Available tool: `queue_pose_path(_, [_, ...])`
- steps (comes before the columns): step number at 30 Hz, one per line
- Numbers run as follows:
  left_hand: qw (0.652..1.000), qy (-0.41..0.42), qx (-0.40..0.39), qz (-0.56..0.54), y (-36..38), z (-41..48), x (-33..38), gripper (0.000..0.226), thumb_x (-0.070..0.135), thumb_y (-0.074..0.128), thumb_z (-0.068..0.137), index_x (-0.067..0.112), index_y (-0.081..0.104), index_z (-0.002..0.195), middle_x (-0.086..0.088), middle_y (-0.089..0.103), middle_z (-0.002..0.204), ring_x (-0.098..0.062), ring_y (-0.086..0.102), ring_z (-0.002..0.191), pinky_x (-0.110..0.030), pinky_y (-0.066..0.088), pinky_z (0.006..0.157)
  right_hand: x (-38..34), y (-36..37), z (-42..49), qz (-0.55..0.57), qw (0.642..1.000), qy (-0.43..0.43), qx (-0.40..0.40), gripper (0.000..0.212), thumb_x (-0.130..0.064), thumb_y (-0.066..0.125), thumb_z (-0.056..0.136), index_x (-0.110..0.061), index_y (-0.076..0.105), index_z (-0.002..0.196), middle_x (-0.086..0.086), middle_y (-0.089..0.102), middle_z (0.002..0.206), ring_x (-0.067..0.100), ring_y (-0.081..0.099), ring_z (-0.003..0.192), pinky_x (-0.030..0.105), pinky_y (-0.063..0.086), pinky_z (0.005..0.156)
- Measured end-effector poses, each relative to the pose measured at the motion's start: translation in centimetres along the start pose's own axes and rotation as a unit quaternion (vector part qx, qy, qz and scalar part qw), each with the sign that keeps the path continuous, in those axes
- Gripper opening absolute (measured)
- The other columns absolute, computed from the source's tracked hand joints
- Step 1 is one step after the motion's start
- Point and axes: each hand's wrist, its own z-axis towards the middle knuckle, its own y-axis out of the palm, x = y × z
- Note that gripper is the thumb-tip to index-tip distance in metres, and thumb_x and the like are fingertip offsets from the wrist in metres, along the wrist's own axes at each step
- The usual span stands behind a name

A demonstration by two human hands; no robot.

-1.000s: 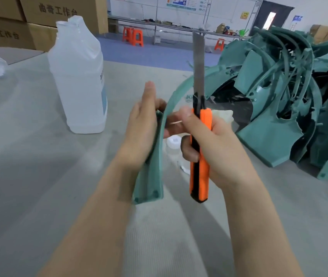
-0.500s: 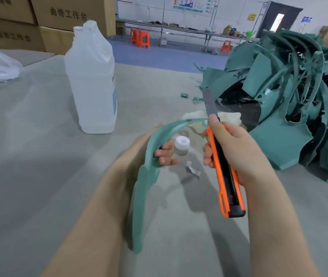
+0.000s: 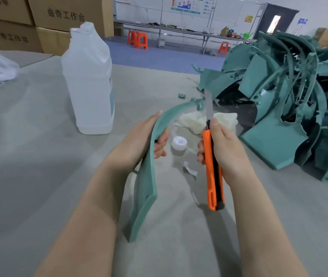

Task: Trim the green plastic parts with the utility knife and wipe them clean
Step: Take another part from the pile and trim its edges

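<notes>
— Green plastic part (image 3: 149,176), where is it?

— Over the near middle of the desk (image 3: 39,156), standing on edge. The left hand (image 3: 139,140) is wrapped round its bend, fingers (image 3: 161,145) curled underneath. The far tip arcs away toward the far edge. Whether the near end rests on the desk I cannot tell.

— And the knife?

— The right hand (image 3: 225,148) is clamped round the orange utility knife (image 3: 212,166), thumb high on the handle. The blade (image 3: 209,104) is run out long, pointing away, just beside that far tip. I cannot tell whether steel touches plastic.

— How to trim well?

— A shorter blade looks safer to me (a long one flexes and can snap). Shave the flash in light strokes away from the left hand, and brace the part so it does not spring.

— Room to move?

— There is open desk toward the left and near edges. The bottle (image 3: 89,80) stands toward the far left. The pile of green parts (image 3: 289,96) crowds the right edge, so strokes should not run that way. A white cap (image 3: 179,142), a scrap (image 3: 189,169) and a cloth (image 3: 193,122) lie under the hands, and the cloth is near for the wipe.
</notes>
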Motion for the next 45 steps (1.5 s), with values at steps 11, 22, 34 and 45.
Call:
queue_pose_path(11, [0.987,0.06,0.063,0.136,0.2,-0.3,0.5,0.055,0.036,0.026,0.101,0.018,0.037,0.049,0.006,0.036,0.038,-0.009,0.037,0.035,-0.046,0.047,0.084,-1.2,0.7,-1.4,-0.095,0.988,-0.12,-0.015,0.058,-0.047,0.037,0.101,-0.001,0.046,0.068,0.005,0.052,0.052,0.012,0.046,0.042,0.021,0.042,0.04])
queue_pose_path(22, [0.986,0.029,0.046,0.155,0.6,-0.5,-0.2,0.049,0.035,0.029,0.097,0.016,0.039,0.054,0.005,0.036,0.04,-0.012,0.037,0.036,-0.053,0.047,0.089,0.1,0.9,-0.3,-0.185,0.978,-0.091,-0.018,0.054,-0.048,0.037,0.101,-0.015,0.039,0.058,-0.01,0.042,0.041,0.011,0.042,0.036,0.024,0.04,0.039])
queue_pose_path(34, [0.984,0.033,0.074,0.159,0.6,-0.6,0.0,0.038,0.025,0.03,0.095,0.012,0.038,0.06,0.006,0.034,0.042,-0.016,0.029,0.044,-0.038,0.04,0.075,-0.6,1.1,-1.3,-0.159,0.976,-0.084,-0.121,0.051,-0.045,0.042,0.1,-0.013,0.041,0.06,0.001,0.039,0.053,0.012,0.04,0.043,0.024,0.038,0.037])
queue_pose_path(45, [0.982,0.03,0.085,0.165,0.2,-0.4,-0.1,0.038,0.02,0.03,0.091,0.016,0.039,0.053,0.006,0.035,0.041,-0.016,0.03,0.042,-0.051,0.045,0.079,-1.1,1.3,-2.0,-0.167,0.965,-0.098,-0.177,0.051,-0.044,0.043,0.1,-0.019,0.04,0.056,0.0,0.037,0.049,0.014,0.037,0.042,0.026,0.036,0.038])
